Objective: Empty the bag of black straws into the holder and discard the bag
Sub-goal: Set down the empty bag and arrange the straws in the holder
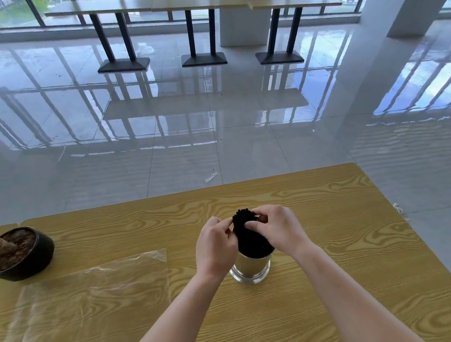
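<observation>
A bundle of black straws [247, 236] stands upright in a shiny metal holder [251, 267] near the middle of the wooden table [347, 255]. My left hand [215, 243] pinches the bundle from its left side near the top. Against the right side, my right hand [277, 228] grips the straws with thumb and fingers, and something small and brown shows at its fingertips. The clear plastic bag [94, 297] lies flat on the table to the left, apart from both hands.
A dark pot with soil and a woody stem [15, 255] sits at the table's left edge. Beyond the far table edge is a glossy tiled floor with a small scrap of wrapper [211, 177]. High tables [195, 4] stand by the windows.
</observation>
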### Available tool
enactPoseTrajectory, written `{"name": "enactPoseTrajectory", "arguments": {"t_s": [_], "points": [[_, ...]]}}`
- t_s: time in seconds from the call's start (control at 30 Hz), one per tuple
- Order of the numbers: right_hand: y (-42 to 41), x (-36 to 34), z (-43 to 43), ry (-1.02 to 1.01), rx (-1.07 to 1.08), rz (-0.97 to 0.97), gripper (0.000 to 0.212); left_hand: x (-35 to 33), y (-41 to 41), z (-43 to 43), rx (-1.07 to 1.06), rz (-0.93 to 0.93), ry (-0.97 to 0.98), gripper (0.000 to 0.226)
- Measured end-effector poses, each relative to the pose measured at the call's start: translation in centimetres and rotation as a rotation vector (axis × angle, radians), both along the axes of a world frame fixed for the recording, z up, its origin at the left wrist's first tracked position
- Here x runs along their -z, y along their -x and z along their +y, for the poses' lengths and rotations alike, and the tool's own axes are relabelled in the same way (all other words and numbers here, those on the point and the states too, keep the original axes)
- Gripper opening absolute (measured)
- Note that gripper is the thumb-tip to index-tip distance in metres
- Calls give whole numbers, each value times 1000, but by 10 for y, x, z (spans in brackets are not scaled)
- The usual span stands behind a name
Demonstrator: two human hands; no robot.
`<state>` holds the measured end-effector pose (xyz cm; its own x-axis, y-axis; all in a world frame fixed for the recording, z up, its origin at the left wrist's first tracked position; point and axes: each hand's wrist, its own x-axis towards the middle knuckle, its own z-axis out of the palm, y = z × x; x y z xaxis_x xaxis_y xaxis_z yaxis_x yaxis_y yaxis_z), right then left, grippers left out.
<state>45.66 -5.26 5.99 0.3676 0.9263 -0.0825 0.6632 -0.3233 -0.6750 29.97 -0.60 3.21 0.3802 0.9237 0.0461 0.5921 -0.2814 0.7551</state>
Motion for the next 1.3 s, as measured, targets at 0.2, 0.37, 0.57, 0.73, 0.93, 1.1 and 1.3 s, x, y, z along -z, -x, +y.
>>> {"name": "enactPoseTrajectory", "arguments": {"t_s": [0.2,0.37,0.57,0.73,0.93,1.1,1.3], "points": [[1,-2,-9,51,-16,-75,29,-1,0,-6,-9,39,-16,22],[13,3,-22,109,-4,-311,13,3,-4,-9,-38,155,-139,25],[20,10,-21,114,-18,-393,19,0,-11,-13,-47,248,-138,30],[18,13,-20,84,0,-424,25,-2,-13,-15,-45,259,-96,30],[16,17,-20,82,4,-442,39,-2,-10,-18,-57,250,-62,15],[20,20,-20,103,-4,-464,37,-6,-17,-20,-12,348,-46,60],[19,17,-22,96,9,-447,37,-9,-15,-20,4,372,-31,62]]}}
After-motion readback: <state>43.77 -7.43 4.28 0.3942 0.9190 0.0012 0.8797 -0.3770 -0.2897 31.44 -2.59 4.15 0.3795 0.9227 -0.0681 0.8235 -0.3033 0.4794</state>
